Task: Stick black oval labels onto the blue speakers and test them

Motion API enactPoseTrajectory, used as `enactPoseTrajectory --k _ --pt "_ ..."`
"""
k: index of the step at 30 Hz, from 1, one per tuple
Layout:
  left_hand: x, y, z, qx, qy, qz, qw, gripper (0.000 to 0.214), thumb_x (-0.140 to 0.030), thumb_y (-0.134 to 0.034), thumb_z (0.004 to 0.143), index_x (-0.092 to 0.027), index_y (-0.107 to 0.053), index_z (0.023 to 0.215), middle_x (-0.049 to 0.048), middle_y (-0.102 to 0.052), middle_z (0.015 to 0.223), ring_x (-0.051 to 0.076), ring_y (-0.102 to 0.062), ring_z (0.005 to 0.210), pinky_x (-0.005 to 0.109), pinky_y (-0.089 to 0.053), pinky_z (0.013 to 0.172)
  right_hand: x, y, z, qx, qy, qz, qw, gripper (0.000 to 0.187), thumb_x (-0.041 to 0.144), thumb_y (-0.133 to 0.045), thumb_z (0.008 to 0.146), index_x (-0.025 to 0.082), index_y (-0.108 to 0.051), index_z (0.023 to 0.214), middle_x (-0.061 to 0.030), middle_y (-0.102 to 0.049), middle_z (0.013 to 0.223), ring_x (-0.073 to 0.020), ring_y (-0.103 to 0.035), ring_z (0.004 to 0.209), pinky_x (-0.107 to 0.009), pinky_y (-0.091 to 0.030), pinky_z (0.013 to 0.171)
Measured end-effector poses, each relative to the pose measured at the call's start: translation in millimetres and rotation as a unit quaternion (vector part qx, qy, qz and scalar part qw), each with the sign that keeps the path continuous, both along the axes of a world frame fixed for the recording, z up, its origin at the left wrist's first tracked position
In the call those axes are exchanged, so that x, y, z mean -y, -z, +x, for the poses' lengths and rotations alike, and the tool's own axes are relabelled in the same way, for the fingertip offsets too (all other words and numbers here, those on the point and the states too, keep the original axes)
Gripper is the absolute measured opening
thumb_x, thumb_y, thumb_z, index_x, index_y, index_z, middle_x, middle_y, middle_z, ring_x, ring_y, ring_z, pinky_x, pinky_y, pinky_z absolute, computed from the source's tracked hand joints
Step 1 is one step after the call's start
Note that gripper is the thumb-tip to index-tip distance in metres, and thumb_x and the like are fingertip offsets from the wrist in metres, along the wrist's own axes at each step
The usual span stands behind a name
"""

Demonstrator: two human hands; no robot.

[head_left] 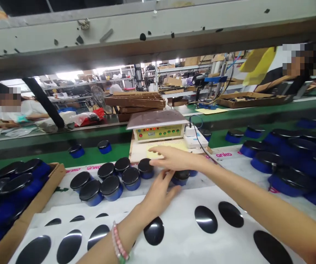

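Observation:
My left hand (158,192), with a beaded bracelet at its wrist, has its thumb and fingers around the near left side of a blue round container with a glossy black top (181,176). Crossing above it is my right hand (171,157), its fingers stretched out to the left and holding nothing. Just below those fingertips stands another blue container (146,168). More of them, such as a blue container (111,187), stand grouped to the left. White sheets bearing round black discs (206,219) lie in front of me.
A cardboard tray (48,183) full of blue containers is at left, and a pile of blue containers (290,179) at right. A control box with buttons (158,130) stands ahead, by a green belt (92,156). A shelf beam (147,36) crosses overhead. Other people sit beyond.

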State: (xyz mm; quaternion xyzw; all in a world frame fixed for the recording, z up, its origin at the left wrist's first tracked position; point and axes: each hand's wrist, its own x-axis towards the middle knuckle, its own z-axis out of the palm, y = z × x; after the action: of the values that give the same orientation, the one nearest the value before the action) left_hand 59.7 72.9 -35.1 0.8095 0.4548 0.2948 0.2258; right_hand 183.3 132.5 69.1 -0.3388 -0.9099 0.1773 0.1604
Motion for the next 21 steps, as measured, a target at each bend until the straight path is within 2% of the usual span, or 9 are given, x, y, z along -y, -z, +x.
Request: enactPoseTrajectory --k 2,4,6,8,11,15,18,21 --pt "-0.7 -0.2 -1.0 0.001 0.003 -0.008 1.000 0.057 -0.027 -0.052 0.090 -0.026 -0.032 0.143 0.0117 -0.041 0.142 0.027 -0.044 0.130 0.046 -0.037 0.108 22.4 -10.8 34.2 0.003 0.033 0.008 0.999 0.029 0.033 -0.043 0.095 0.019 -0.057 0.116 -0.0092 -0.062 0.120 -0.0243 -0.057 0.109 -0.037 -0.044 0.092" --pt "0.2 -0.2 -0.8 -0.004 0.005 -0.020 1.000 0.058 -0.030 -0.053 0.090 -0.027 -0.031 0.144 0.0121 -0.038 0.144 0.028 -0.042 0.131 0.047 -0.037 0.107 50.0 -10.1 64.1 0.030 0.051 -0.009 0.998 0.021 0.029 -0.042 0.095 0.020 -0.061 0.099 -0.0059 -0.066 0.099 -0.0220 -0.062 0.090 -0.036 -0.048 0.080" --pt "1.3 0.3 0.2 -0.009 0.003 -0.030 1.000 0.059 -0.033 -0.052 0.090 -0.028 -0.030 0.145 0.0125 -0.036 0.146 0.029 -0.038 0.134 0.048 -0.036 0.107 75.2 1.8 84.8 0.064 0.029 -0.055 0.996 0.011 0.020 -0.052 0.089 0.022 -0.060 0.096 -0.0016 -0.066 0.093 -0.0183 -0.062 0.083 -0.030 -0.050 0.074" --pt "1.7 1.5 1.2 -0.015 0.000 -0.034 0.999 0.058 -0.035 -0.050 0.091 -0.030 -0.029 0.145 0.0113 -0.032 0.150 0.030 -0.035 0.136 0.048 -0.035 0.108 91.0 19.2 96.0 0.098 -0.025 -0.108 0.989 0.024 0.007 -0.057 0.081 0.024 -0.058 0.098 0.0000 -0.064 0.101 -0.0167 -0.060 0.093 -0.027 -0.050 0.079" --pt "0.8 3.9 1.7 -0.028 -0.002 -0.026 0.999 0.056 -0.035 -0.048 0.092 -0.033 -0.028 0.145 0.0073 -0.032 0.152 0.028 -0.033 0.137 0.048 -0.032 0.110 94.4 39.1 98.5 0.142 -0.091 -0.130 0.977 0.039 -0.002 -0.057 0.072 0.024 -0.055 0.100 -0.0007 -0.058 0.110 -0.0185 -0.055 0.101 -0.030 -0.049 0.082" --pt "-0.4 5.2 0.0 -0.056 -0.014 -0.003 0.998 0.057 -0.037 -0.048 0.093 -0.032 -0.027 0.146 0.0085 -0.035 0.151 0.028 -0.036 0.136 0.047 -0.033 0.109 84.0 40.1 91.2 0.156 -0.144 -0.099 0.972 0.042 -0.001 -0.059 0.068 0.024 -0.055 0.101 -0.0004 -0.057 0.103 -0.0188 -0.056 0.094 -0.029 -0.049 0.074" --pt "0.8 4.3 0.3 -0.082 -0.022 0.021 0.996 0.058 -0.037 -0.048 0.093 -0.030 -0.027 0.146 0.0094 -0.037 0.149 0.027 -0.041 0.133 0.044 -0.038 0.107 81.2 34.1 93.5 0.137 -0.155 -0.057 0.977 0.032 0.001 -0.059 0.074 0.024 -0.057 0.096 -0.0005 -0.058 0.097 -0.0183 -0.056 0.092 -0.027 -0.048 0.075" --pt "5.3 0.7 4.3 -0.111 -0.029 0.047 0.992 0.057 -0.037 -0.049 0.092 -0.029 -0.029 0.145 0.0087 -0.042 0.146 0.025 -0.047 0.129 0.040 -0.042 0.103 83.9 32.2 111.0 0.112 -0.141 0.004 0.984 0.016 0.009 -0.054 0.086 0.024 -0.059 0.085 -0.0021 -0.060 0.087 -0.0189 -0.056 0.083 -0.029 -0.048 0.069"
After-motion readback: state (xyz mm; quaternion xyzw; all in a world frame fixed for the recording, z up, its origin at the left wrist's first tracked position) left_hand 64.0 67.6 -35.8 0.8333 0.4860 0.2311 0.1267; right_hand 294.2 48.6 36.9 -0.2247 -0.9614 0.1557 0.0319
